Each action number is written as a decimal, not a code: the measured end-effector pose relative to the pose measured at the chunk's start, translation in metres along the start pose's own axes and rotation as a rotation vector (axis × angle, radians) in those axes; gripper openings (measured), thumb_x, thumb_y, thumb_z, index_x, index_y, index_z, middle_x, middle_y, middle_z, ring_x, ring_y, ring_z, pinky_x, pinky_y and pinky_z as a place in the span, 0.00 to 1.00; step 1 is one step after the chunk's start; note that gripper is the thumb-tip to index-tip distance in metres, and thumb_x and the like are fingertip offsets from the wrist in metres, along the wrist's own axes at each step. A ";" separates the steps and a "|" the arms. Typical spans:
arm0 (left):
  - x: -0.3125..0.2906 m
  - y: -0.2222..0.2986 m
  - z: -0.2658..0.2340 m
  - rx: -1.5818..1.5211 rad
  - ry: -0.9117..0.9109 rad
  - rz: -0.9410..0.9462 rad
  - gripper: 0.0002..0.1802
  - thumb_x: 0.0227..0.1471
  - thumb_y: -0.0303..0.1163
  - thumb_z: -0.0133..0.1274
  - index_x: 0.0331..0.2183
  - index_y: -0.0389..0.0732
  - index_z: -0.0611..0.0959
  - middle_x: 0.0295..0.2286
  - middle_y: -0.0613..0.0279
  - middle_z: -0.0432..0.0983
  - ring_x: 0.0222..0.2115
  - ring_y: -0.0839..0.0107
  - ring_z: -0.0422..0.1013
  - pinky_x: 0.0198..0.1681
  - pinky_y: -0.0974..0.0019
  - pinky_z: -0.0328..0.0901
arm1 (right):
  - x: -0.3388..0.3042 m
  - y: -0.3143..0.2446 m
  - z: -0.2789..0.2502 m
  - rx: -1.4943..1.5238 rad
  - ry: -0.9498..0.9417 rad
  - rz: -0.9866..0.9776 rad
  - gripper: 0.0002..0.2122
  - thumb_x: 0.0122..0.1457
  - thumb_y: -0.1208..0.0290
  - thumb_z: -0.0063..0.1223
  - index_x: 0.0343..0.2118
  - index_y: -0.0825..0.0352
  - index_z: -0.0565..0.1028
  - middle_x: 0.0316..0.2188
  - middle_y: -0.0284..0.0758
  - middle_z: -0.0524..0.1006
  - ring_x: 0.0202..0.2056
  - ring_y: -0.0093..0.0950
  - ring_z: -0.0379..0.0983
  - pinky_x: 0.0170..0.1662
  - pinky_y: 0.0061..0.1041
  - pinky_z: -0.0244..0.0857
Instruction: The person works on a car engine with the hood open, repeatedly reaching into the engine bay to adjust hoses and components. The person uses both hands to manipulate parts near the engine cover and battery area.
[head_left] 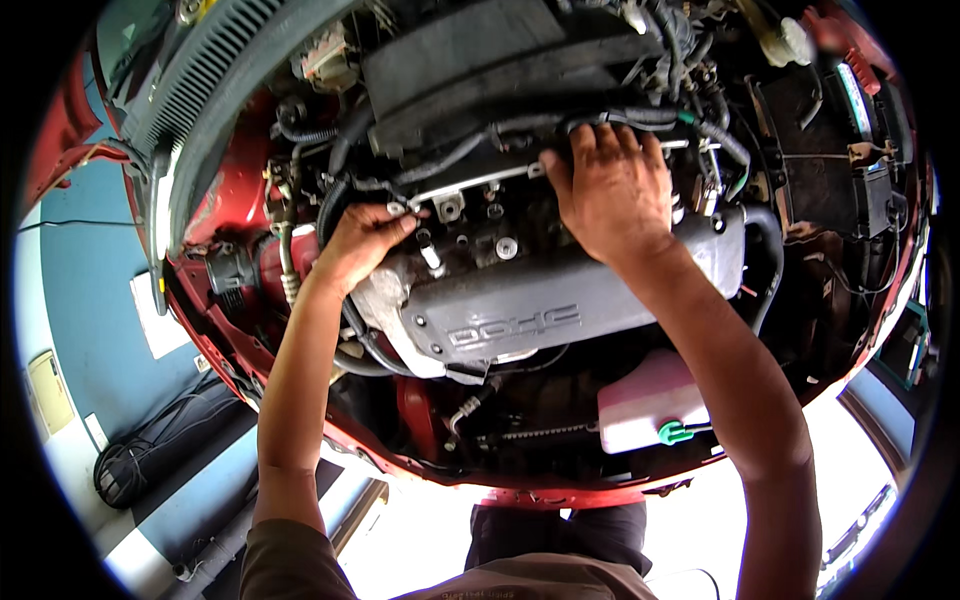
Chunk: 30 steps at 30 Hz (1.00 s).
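A long silver metal rail (480, 182) runs across the top of a car engine, behind the black plastic engine cover (590, 300). My left hand (362, 242) is closed at the rail's left end, thumb and fingers pinched there. Over the rail's right half lies my right hand (620, 195), fingers stretched forward onto a black hose (650, 124) and thumb apart beside the rail; what is under the palm is hidden. Between my hands, round ports and a pale plug (507, 247) show in the grimy engine top. A bright metal cylinder (429, 252) stands near my left fingers.
A large black air box (480, 60) fills the area behind the rail. To the right sits a battery (880, 205) among wires. A pinkish fluid tank (650, 400) with a green cap is at the front, inside the red car body's front edge (560, 497).
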<state>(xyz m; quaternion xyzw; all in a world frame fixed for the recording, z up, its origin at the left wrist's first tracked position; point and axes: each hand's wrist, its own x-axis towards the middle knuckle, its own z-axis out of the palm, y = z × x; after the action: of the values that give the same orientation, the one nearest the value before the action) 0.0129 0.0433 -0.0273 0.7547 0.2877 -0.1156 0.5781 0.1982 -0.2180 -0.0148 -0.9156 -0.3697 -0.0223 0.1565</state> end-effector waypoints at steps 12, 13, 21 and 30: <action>0.006 -0.004 -0.003 0.199 0.030 0.018 0.16 0.59 0.40 0.59 0.45 0.42 0.86 0.37 0.67 0.84 0.37 0.82 0.72 0.48 0.75 0.64 | -0.011 0.002 0.016 -0.235 0.070 -0.135 0.20 0.63 0.56 0.42 0.40 0.69 0.79 0.44 0.49 0.79 0.51 0.44 0.74 0.57 0.40 0.64; 0.004 -0.002 -0.001 0.194 0.036 0.021 0.17 0.59 0.41 0.59 0.46 0.42 0.86 0.36 0.68 0.83 0.37 0.82 0.72 0.48 0.75 0.64 | -0.010 0.001 0.016 -0.241 0.028 -0.147 0.19 0.62 0.57 0.45 0.40 0.70 0.78 0.43 0.50 0.79 0.51 0.45 0.73 0.58 0.41 0.63; 0.002 -0.002 0.000 0.200 0.037 0.003 0.19 0.60 0.42 0.57 0.49 0.44 0.85 0.42 0.68 0.82 0.46 0.79 0.72 0.55 0.75 0.60 | -0.008 -0.021 -0.001 -0.086 -0.100 0.012 0.12 0.54 0.67 0.56 0.37 0.69 0.76 0.38 0.46 0.78 0.46 0.46 0.73 0.52 0.41 0.65; -0.006 0.014 0.005 0.275 -0.010 -0.021 0.22 0.55 0.39 0.60 0.51 0.45 0.83 0.46 0.59 0.81 0.51 0.67 0.73 0.59 0.64 0.61 | 0.002 0.005 0.015 -0.169 -0.034 -0.053 0.13 0.60 0.63 0.56 0.43 0.64 0.76 0.41 0.44 0.80 0.47 0.42 0.76 0.51 0.40 0.70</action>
<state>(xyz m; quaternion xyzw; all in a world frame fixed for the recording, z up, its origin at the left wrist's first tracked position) 0.0168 0.0339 -0.0141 0.8233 0.2741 -0.1635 0.4694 0.2017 -0.2151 -0.0301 -0.9157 -0.3932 -0.0418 0.0718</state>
